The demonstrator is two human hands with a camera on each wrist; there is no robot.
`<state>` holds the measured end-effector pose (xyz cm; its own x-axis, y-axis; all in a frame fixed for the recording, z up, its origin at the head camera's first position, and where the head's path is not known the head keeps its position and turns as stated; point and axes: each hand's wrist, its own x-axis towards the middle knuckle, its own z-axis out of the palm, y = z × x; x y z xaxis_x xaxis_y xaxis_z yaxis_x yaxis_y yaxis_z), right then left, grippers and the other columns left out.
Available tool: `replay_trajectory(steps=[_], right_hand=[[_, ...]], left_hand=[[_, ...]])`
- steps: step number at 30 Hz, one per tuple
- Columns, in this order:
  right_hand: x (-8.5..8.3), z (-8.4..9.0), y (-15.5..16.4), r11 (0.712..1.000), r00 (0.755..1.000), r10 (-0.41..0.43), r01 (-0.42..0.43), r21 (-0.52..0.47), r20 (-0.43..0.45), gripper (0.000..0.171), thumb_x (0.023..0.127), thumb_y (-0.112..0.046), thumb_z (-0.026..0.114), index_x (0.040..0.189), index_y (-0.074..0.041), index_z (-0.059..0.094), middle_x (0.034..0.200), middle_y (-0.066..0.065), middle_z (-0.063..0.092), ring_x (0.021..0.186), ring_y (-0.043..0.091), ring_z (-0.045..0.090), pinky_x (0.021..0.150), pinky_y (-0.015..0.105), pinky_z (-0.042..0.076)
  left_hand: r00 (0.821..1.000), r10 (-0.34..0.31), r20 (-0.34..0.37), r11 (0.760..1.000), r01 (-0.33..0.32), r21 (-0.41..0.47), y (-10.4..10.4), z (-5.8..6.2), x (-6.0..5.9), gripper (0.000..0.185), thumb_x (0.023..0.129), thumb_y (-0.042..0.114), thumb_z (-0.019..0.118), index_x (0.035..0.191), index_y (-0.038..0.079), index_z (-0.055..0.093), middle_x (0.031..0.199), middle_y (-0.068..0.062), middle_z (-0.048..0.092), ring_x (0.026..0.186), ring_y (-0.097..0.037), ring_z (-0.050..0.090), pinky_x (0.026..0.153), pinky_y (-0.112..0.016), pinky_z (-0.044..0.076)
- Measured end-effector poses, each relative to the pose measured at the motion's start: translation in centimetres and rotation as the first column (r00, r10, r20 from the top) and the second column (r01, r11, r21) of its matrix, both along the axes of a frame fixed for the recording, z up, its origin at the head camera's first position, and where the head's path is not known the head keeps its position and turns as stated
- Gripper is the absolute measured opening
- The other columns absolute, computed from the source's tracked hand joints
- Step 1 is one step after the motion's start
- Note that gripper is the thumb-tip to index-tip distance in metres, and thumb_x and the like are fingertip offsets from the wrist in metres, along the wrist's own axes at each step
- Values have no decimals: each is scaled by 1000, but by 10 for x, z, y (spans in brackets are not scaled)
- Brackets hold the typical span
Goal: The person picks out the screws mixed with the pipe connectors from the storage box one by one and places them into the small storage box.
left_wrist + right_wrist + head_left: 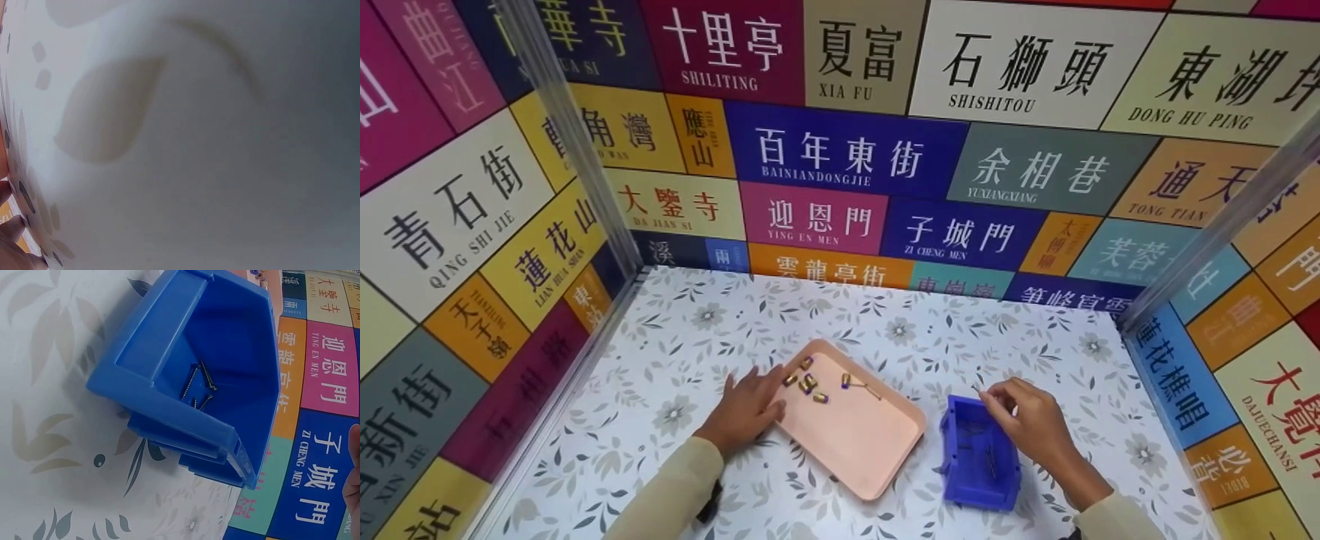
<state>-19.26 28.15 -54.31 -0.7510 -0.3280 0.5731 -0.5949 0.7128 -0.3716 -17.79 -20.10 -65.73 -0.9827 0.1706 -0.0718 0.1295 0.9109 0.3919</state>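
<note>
My left hand [745,407] rests at the left edge of a shallow peach tray [855,457], fingers spread and thumb by its rim. Several small brass-coloured cylinders with purple-blue parts [808,384] lie at the tray's far end, near a thin tan stick [870,390]. To the right, a blue plastic bin [236,343] holds several dark screws [191,382]. My right hand [1027,416] is over the bin's far right corner, thumb and forefinger pinching a small thin screw [976,388]. Only fingertips of the left hand [17,239] show in the left wrist view.
A white tabletop with grey leaf and flower print [697,315] lies under everything. Panels with coloured place-name signs [847,150] stand behind and at both sides, with clear corner strips [585,135] at their joins.
</note>
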Motion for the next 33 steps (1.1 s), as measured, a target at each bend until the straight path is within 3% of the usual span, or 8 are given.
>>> replay_trajectory(steps=[10,27,33], right_hand=[[1,-2,5,1000,1000,1,-1,-5,-8,17,83,-6,83,82,-17,70,72,-17,56,63,-4,51,53,11,39],[3,0,7,1000,1000,-26,26,-5,-10,17,82,-7,84,81,-16,70,70,-16,56,62,-3,51,52,12,39],[3,1,8,1000,999,-20,20,1,-26,16,82,-6,84,82,-15,71,70,-14,57,61,-3,52,51,12,39]], left_hand=[[999,-23,-31,998,25,53,-4,-7,-1,71,103,65,32,164,38,9,166,5,35,159,-28,19,125,-66,5],[1000,-14,14,1000,14,26,-1,-3,0,72,103,65,31,165,38,6,168,4,30,160,-27,15,126,-64,2],[1000,-29,-12,999,29,21,-2,-2,0,71,104,63,32,165,34,9,167,1,34,159,-29,18,126,-64,5]])
